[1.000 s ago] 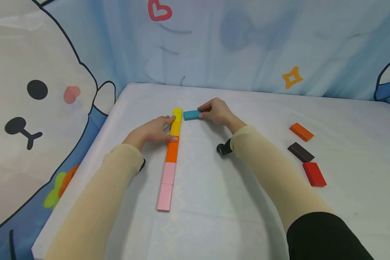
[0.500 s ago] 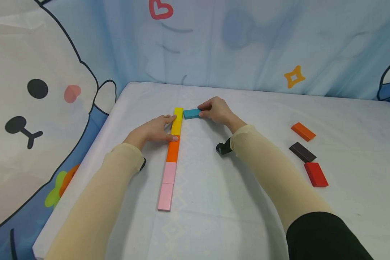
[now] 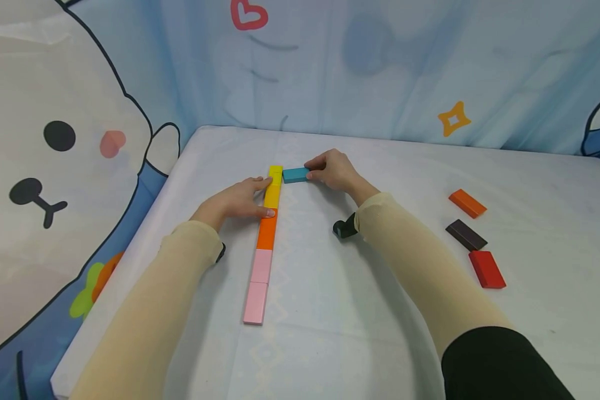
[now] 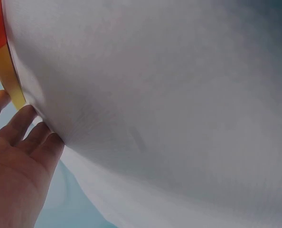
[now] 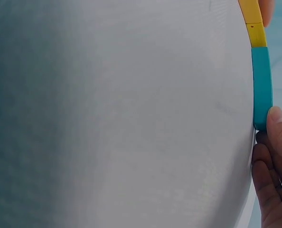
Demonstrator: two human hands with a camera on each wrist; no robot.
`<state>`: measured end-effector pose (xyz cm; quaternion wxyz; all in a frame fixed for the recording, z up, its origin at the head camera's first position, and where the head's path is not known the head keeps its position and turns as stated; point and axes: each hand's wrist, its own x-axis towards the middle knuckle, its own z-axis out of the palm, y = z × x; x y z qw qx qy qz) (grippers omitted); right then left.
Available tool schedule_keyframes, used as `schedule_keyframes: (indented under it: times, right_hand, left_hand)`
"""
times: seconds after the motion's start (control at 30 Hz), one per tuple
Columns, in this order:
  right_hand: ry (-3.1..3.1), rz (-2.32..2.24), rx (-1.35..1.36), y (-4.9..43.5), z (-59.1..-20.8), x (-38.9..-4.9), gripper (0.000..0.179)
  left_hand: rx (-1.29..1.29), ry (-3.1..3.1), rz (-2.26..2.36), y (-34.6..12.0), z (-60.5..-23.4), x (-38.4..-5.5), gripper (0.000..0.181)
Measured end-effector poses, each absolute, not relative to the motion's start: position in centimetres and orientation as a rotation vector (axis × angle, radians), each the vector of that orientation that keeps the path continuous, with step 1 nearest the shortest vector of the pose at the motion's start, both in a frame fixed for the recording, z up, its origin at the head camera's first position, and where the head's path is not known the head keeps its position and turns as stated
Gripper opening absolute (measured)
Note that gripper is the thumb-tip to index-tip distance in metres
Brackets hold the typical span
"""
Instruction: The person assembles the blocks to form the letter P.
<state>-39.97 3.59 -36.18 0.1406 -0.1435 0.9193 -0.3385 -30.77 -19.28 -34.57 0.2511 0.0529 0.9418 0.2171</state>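
Teal block (image 3: pixel 296 175) is what I work with, its end at the right side of the lemon-yellow block (image 3: pixel 275 175); the step, as I judge it, is seating it squarely there. On my side of the lemon-yellow block, farthest from it in the row, lie the near pink block (image 3: pixel 255 303) and the second pink block (image 3: pixel 261 265); a nudge there would probably bend the line, so I'd watch my sleeves (image 3: pixel 150 322). Next toward the lemon-yellow block come the orange block (image 3: pixel 267 233) and the amber block (image 3: pixel 272 197), where my left hand (image 3: pixel 230 201) rests thumb and forefinger, spread, against the row without gripping it. Light, even pressure seems best. My right hand (image 3: pixel 334 173) pinches the teal block's end away from the lemon-yellow block; I'd push low and straight, then let go without dragging.

Nearest me, my sleeves run out of sight. To the right of the lemon-yellow block and nearer me, I can't tell whether the red block (image 3: pixel 487 269) touches the dark block (image 3: pixel 466 235). My thumb covers part of the orange-amber joint. Teal seems to meet lemon-yellow, yet I can't judge whether it's flush; my fingers hide its other end.
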Motion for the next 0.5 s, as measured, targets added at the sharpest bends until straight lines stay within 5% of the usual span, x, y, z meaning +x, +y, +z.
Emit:
schedule_keyframes:
  times: [0.5]
  right_hand:
    - [2.645, -0.966, -0.398, 3.48, -36.04, -40.05, 0.038]
  left_hand:
    - [0.152, 2.564, 0.598, -19.30, -34.52, -30.70, 0.088]
